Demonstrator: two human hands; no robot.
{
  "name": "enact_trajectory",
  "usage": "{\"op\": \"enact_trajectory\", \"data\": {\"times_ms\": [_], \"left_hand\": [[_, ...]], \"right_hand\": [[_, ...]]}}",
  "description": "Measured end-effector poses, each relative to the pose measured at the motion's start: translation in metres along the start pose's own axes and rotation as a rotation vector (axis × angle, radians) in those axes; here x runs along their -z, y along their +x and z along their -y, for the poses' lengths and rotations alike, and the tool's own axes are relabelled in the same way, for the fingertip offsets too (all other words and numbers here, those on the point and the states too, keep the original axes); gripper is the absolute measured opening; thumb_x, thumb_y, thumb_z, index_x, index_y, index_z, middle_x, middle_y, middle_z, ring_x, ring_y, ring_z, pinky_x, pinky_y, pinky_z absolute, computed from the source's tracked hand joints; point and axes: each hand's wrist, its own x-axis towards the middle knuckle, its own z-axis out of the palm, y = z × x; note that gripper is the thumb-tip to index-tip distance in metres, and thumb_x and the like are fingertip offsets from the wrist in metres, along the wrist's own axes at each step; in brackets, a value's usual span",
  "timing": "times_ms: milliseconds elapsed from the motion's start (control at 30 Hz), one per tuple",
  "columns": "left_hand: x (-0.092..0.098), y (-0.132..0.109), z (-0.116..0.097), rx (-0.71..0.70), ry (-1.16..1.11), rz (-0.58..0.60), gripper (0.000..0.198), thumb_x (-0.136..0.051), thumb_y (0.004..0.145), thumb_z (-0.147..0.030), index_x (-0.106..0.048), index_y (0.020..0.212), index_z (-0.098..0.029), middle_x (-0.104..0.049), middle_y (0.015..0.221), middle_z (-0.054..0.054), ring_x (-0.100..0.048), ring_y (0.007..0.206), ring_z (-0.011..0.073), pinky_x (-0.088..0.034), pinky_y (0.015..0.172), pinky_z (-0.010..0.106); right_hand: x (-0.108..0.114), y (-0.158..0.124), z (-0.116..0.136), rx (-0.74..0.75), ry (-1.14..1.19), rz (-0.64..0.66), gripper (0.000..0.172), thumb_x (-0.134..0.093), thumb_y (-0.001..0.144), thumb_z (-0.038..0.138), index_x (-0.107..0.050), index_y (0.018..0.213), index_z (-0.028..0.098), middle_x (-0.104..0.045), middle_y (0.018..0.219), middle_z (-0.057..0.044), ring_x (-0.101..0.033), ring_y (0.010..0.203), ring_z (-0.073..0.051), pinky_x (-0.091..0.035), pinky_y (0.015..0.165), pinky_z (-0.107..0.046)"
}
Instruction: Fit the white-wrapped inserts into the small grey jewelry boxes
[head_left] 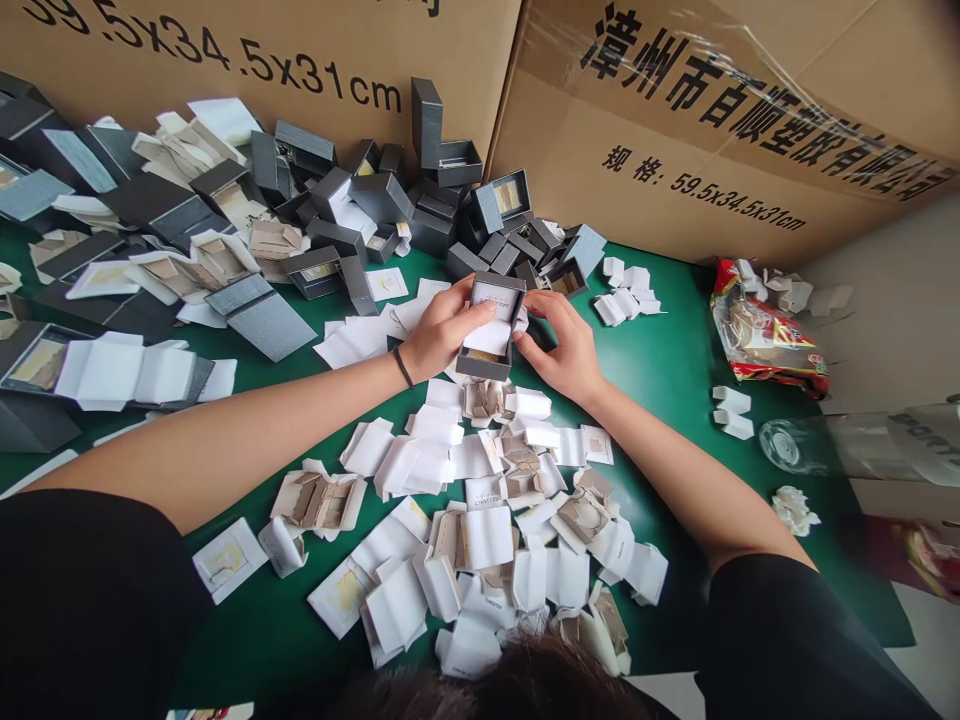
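Both my hands hold one small open grey jewellery box (pixel 491 335) above the green table (pixel 660 350). My left hand (pixel 442 335) grips its left side, fingers curled round the lid and base. On the box's right side, my right hand (pixel 562 345) has its fingers pressed at the white insert inside. A black band sits on my left wrist. Directly below the box lies a heap of loose white card inserts (pixel 480 520).
A pile of grey boxes (pixel 420 215) spreads along the back and left, in front of two large cardboard cartons (pixel 675 130). At the right lie a red snack bag (pixel 765 345), a clear bottle (pixel 840 445) on its side and a crumpled paper (pixel 795 508).
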Motion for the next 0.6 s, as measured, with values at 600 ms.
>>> {"op": "enact_trajectory", "data": {"times_ms": [600], "left_hand": [[-0.0001, -0.0013, 0.0016, 0.018, -0.095, -0.048, 0.043, -0.065, 0.074, -0.045, -0.059, 0.101, -0.012, -0.066, 0.100, 0.008, -0.062, 0.087, 0.0155, -0.048, 0.079, 0.026]], "right_hand": [[-0.0038, -0.0049, -0.0080, -0.202, 0.213, -0.003, 0.040, -0.058, 0.085, 0.042, -0.049, 0.118, 0.021, -0.058, 0.122, -0.009, -0.061, 0.104, -0.013, -0.058, 0.093, -0.030]]}}
